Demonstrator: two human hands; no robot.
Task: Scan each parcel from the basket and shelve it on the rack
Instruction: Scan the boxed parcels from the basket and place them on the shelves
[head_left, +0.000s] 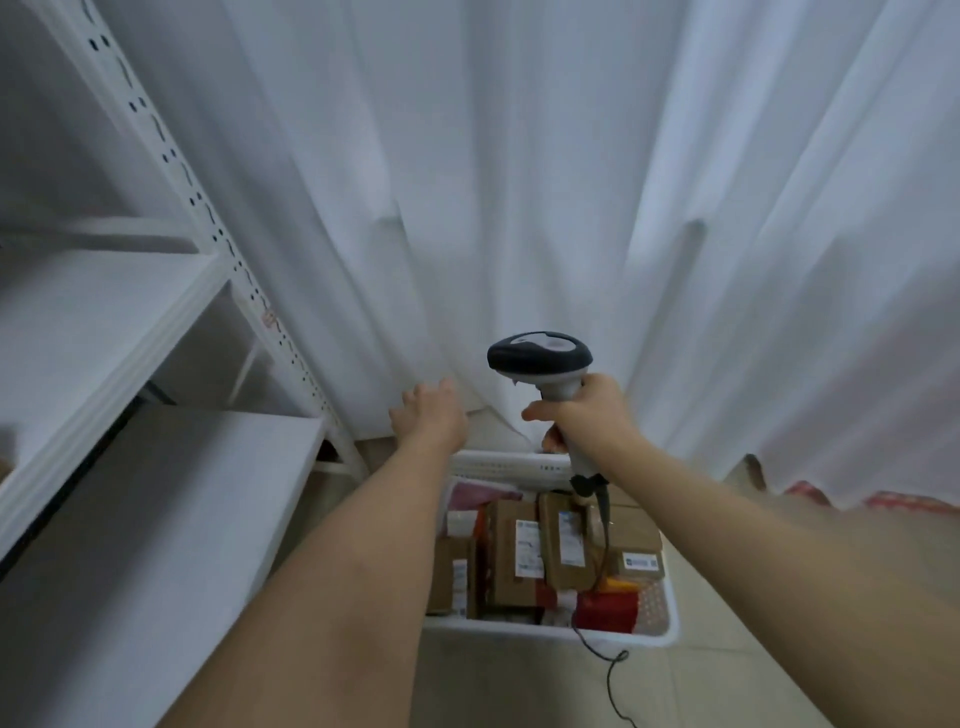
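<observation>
Our right hand (587, 415) grips the scanner (543, 366) (fingers curled round its handle) above the basket (652, 631) of parcels (514, 556); our left hand (431, 415) reaches far, fingers loosely spread, rack (104, 322) at left.

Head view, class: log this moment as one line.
right hand grips grey-and-black handheld scanner | left hand open, holds nothing | brown cardboard parcels in white plastic basket | white metal rack left

I can't read any text from here. The white labels (529, 555) on the brown parcels (511, 556) in the basket (660, 618) carry print and what look like barcodes, but all of it is too blurred to make out.
</observation>
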